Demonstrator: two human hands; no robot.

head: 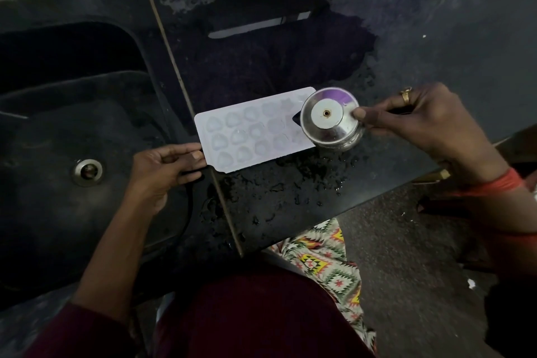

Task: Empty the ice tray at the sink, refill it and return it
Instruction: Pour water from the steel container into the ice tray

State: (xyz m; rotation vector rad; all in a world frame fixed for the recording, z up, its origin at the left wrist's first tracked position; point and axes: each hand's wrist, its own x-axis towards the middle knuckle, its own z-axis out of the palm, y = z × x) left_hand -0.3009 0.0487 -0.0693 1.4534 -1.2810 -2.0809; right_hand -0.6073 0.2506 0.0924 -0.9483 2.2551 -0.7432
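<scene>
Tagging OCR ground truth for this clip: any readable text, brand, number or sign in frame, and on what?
No readable text anywhere in this frame.
ice tray: plain white, no marking visible.
steel vessel: its upturned base shows no legible stamp.
knife on the counter: too dim and blurred to show any marking.

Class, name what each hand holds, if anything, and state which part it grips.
Left hand pinches the white ice tray at its sink-side short end. Right hand grips the tipped steel pot by its side.
</scene>
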